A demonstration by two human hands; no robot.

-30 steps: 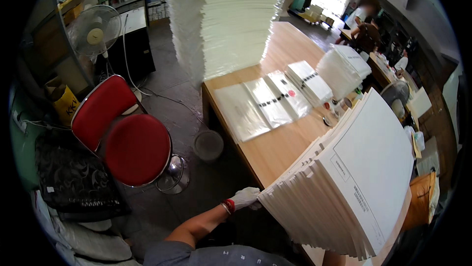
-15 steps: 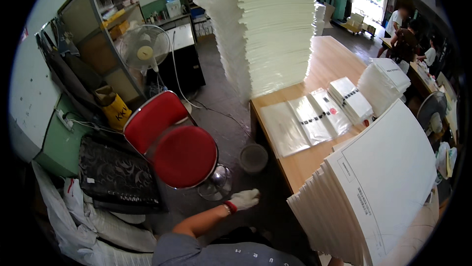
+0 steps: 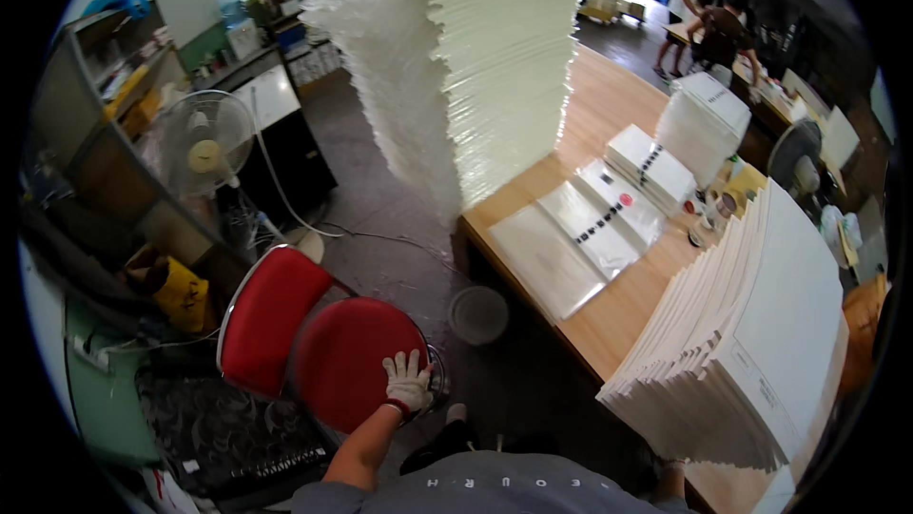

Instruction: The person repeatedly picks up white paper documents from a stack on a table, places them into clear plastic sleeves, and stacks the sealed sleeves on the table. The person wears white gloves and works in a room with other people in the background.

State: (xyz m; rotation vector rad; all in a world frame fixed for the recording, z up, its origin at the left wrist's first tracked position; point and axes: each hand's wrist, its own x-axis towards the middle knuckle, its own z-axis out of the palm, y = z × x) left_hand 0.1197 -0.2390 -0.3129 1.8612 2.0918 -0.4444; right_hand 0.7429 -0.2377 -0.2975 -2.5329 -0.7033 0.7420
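dim workshop, wooden desk on my right. my left hand, gloved, fingers spread, grasping nothing, rests on red chair, at seat's right rim; backrest lies leftward, beyond reach of fingertips. paper stack at desk's near end hides my right hand; cannot tell its grip. between chair and desk's left edge: dark floor, grey bin.

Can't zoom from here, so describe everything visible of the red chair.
The red chair has a round padded seat, a backrest with shiny metal edging, and a mostly hidden shiny base. Its covering looks smooth. It stands upright, left of the table; the gloved left hand, fingers spread, appears to rest on the seat.
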